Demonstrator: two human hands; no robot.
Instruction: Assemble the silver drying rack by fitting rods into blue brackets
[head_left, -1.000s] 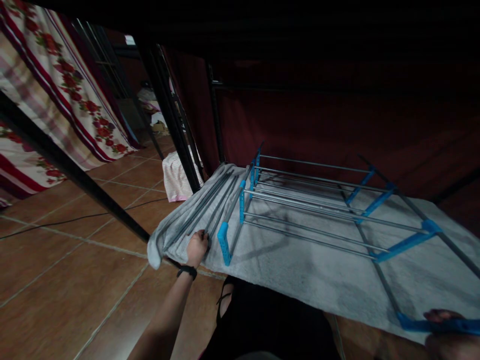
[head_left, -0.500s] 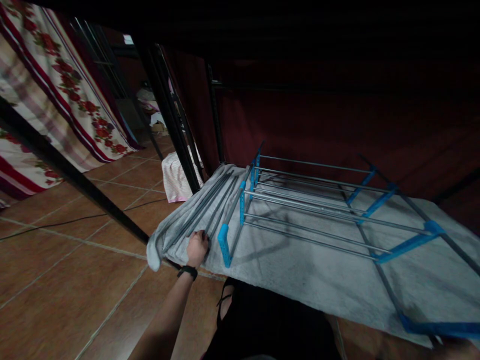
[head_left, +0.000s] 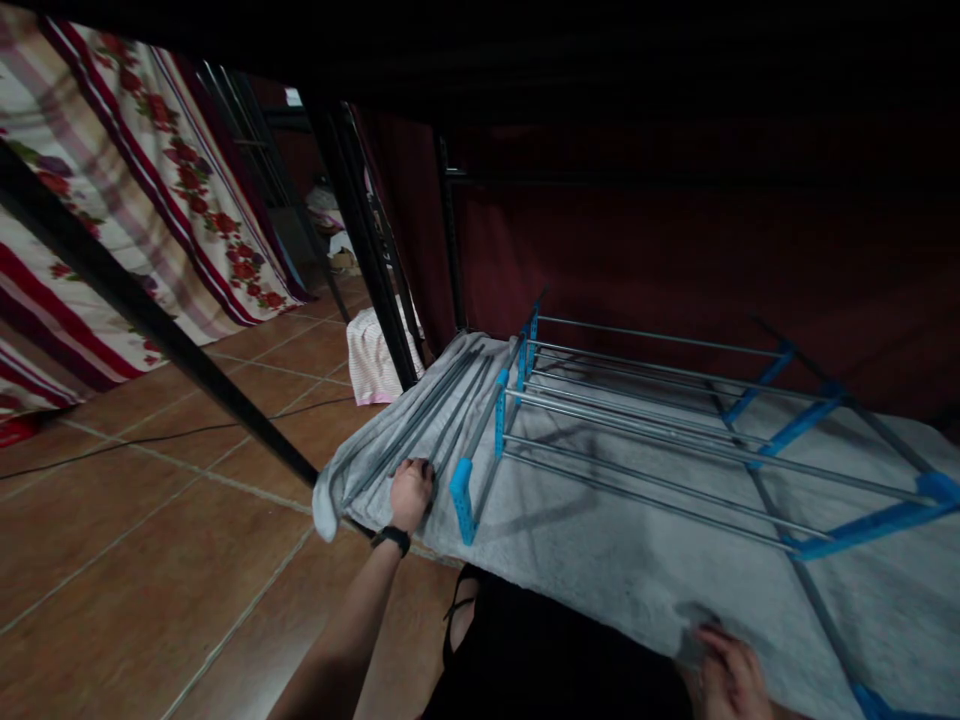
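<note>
Towel [head_left: 585, 560] edge meets my right hand [head_left: 724, 672], grip unclear; left hand [head_left: 412, 492] clenches drying rack [head_left: 500, 425] rail; floor [head_left: 150, 560] open leftward.

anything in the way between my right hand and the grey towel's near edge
Nothing visible: the right hand touches the near edge of the grey towel. The drying rack lies further in on the towel, with the left hand at its folded wing.

Open tile floor [head_left: 150, 560] leftward; black posts [head_left: 360, 240] behind the rack [head_left: 645, 420]
</note>
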